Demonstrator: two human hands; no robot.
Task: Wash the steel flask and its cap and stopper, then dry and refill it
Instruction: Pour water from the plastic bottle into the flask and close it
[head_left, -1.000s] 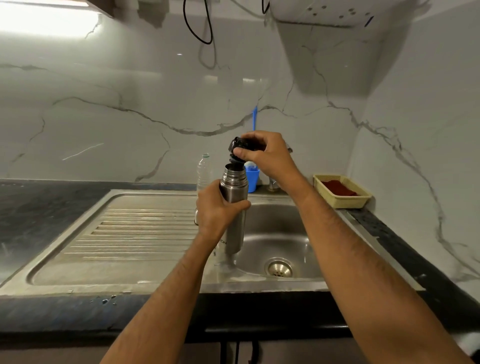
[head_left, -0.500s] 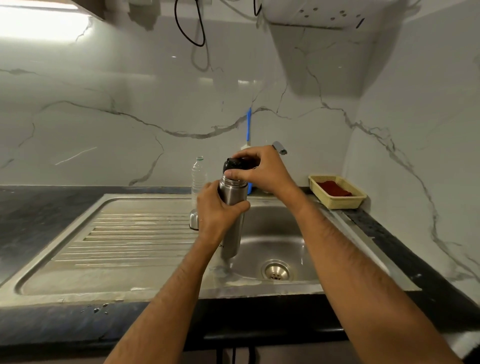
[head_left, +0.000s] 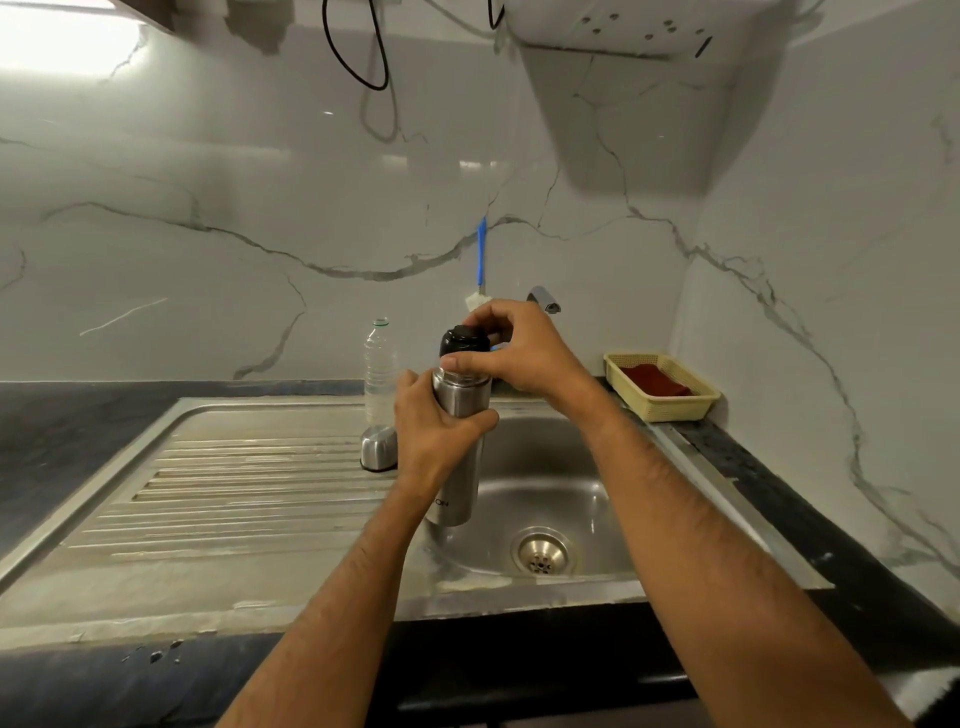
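1. Lower than a second ago, the black stopper (head_left: 464, 339) now sits in the mouth of the flask (head_left: 459, 441); earlier I held it just above the opening.
2. A steel sink (head_left: 545, 486) with a ribbed draining board (head_left: 249, 483) lies in a dark counter (head_left: 62, 431) against marble-patterned walls.
3. I hold the flask upright over the left edge of the basin, clear of its floor, near the drain (head_left: 543, 553).
4. My left hand (head_left: 434, 434) is wrapped round the upper body of the flask, thumb across the front.
5. My right hand (head_left: 519, 348) grips the stopper from above and from the right, fingers curled over its top and thumb pressed at its lower rim.
6. A yellow basket (head_left: 670, 408) holding something dark red stands at the back right corner.
7. A clear plastic bottle (head_left: 380, 364) stands at the back of the draining board.
8. The steel cap (head_left: 378, 448) rests mouth down on the board, just in front of the bottle and beside my left hand.
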